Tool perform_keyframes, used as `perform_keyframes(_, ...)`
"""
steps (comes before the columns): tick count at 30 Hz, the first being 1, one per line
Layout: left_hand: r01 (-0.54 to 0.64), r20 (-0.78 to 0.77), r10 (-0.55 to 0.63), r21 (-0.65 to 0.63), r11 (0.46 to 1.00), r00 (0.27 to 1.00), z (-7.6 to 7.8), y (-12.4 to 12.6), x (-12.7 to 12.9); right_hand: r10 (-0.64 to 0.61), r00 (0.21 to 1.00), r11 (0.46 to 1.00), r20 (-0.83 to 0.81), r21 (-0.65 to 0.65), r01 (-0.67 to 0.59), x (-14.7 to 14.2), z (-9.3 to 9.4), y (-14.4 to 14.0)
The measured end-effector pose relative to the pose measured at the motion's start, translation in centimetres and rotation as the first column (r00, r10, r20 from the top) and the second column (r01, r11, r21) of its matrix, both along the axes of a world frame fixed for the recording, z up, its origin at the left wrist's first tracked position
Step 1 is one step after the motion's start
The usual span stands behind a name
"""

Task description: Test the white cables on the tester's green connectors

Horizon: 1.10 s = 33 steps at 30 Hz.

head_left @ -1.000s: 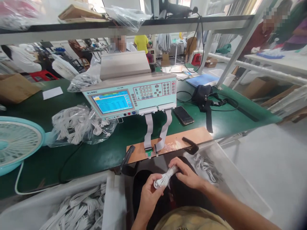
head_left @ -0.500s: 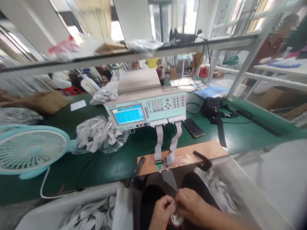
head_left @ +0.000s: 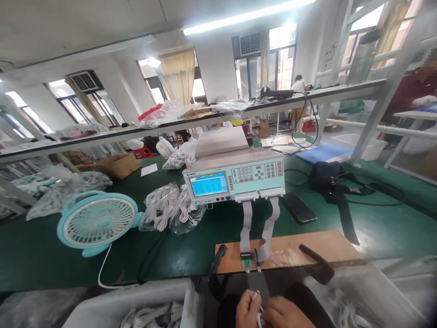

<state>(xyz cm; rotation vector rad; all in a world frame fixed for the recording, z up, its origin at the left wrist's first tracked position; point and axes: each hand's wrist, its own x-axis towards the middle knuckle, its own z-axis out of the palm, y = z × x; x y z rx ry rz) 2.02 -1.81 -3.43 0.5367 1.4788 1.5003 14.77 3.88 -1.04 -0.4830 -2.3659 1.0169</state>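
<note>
At the bottom edge of the head view, my left hand [head_left: 248, 310] and my right hand [head_left: 286, 315] are close together over my lap, both pinching a thin white cable [head_left: 256, 301] whose bundle is mostly cut off by the frame. Just above them a brown test board [head_left: 307, 253] lies on the green bench, with small connectors [head_left: 250, 260] at its near edge. Two grey ribbon cables [head_left: 246, 223] run from it up to a pale teal tester [head_left: 235, 177] with a lit blue screen.
A teal desk fan [head_left: 97, 222] stands at the left, next to a clear bag of white cables [head_left: 172, 208]. A black phone [head_left: 298, 207] and a black pouch [head_left: 327, 180] lie right of the tester. White bins of cables [head_left: 153, 314] flank my lap. People work behind the shelf.
The view has tilted upward, so my hands have dropped to the bottom edge. The coiled white cable bundle, plain a second ago, is now almost out of frame between my fingers.
</note>
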Motion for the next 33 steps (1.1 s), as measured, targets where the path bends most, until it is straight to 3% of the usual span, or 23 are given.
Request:
perform_keyframes(3,0.032,0.003,-0.032,0.005,0.999,0.999,2.2,0.1,0.5,-0.130,0.990,0.963,-0.063,-0.247,0.111,-0.9,1.3,0.6)
perform_keyframes(6,0.051,-0.022,-0.052,-0.025,0.998,0.998,3.2,0.2,0.7,-0.302,0.949,0.802,-0.096,-0.564,0.198,-1.9,1.3,1.4)
perform_keyframes(8,0.041,-0.060,-0.043,-0.028,0.999,0.997,3.1,0.2,0.5,-0.358,0.928,0.718,-0.098,-0.665,0.207,-2.5,0.8,1.7)
perform_keyframes(15,0.081,-0.205,-0.085,-0.030,0.996,0.975,1.7,0.1,-0.5,-0.433,0.898,0.598,-0.076,-0.769,0.224,-3.3,0.9,1.7)
perform_keyframes(20,0.235,-0.319,-0.241,-0.058,0.970,0.917,2.7,-0.1,-2.2,-0.439,0.896,0.497,-0.066,-0.849,0.181,-3.5,1.8,1.7)
perform_keyframes(25,0.395,-0.428,-0.375,-0.046,0.918,0.822,4.4,0.4,-4.3,-0.492,0.870,0.348,-0.028,-0.923,0.167,-4.1,2.4,1.6)
perform_keyframes(29,0.288,-0.434,-0.245,0.034,0.957,0.867,5.1,1.1,-4.1,-0.495,0.866,0.327,-0.071,-0.939,0.111,-4.2,2.4,1.6)
perform_keyframes(33,0.134,-0.359,-0.118,0.019,0.991,0.926,4.4,1.5,-3.1,-0.479,0.872,0.333,-0.100,-0.940,0.075,-4.2,2.1,1.6)
